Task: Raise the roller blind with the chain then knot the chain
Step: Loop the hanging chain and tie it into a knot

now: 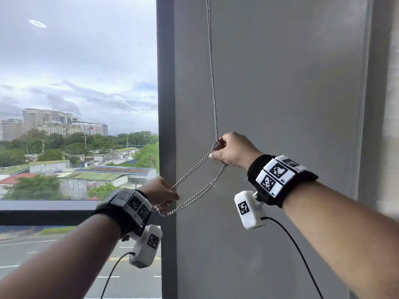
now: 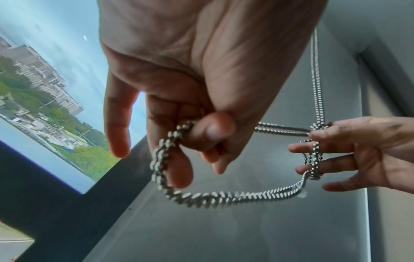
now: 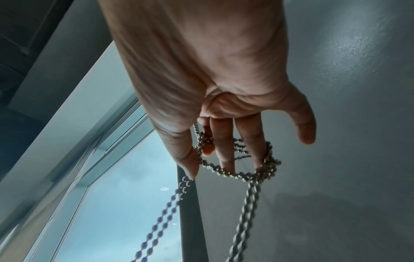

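Observation:
A silver bead chain [image 1: 212, 83] hangs doubled down the grey wall. My right hand [image 1: 233, 149] holds it at about mid height. In the right wrist view the chain [image 3: 246, 177] loops round my extended fingers [image 3: 226, 154], with the thumb against a strand. From there two doubled strands sag down-left to my left hand [image 1: 164, 193]. In the left wrist view that hand [image 2: 201, 134] pinches the chain's [image 2: 224, 196] bottom loop end between thumb and curled fingers, and my right hand [image 2: 369, 150] shows the chain wound over its spread fingers. The blind itself is out of view.
A dark vertical window frame [image 1: 165, 83] stands just left of the chain, with bare glass [image 1: 75, 83] showing sky and buildings. A dark horizontal rail [image 1: 43, 210] crosses the window low down. The plain grey wall [image 1: 280, 104] fills the right.

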Demonstrator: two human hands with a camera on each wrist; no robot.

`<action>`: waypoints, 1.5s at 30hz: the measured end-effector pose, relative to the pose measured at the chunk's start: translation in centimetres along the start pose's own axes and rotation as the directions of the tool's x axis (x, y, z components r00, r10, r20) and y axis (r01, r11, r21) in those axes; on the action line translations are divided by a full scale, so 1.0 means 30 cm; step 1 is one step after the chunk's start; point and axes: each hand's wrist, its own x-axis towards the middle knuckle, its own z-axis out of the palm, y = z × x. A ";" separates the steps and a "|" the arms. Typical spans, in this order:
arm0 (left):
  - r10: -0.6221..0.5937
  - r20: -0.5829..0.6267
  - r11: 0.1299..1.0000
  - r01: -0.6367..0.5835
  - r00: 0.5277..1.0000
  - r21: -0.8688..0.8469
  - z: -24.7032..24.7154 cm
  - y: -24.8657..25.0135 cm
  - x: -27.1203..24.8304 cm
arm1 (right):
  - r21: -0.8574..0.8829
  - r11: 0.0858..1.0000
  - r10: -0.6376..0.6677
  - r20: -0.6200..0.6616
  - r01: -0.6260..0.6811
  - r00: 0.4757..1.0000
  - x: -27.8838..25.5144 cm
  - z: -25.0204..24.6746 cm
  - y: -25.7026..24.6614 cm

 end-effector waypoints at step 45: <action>0.183 -0.296 0.451 -0.348 0.937 -0.822 0.111 0.208 0.010 | 0.378 0.925 -0.087 0.092 0.046 0.992 0.019 0.026 -0.072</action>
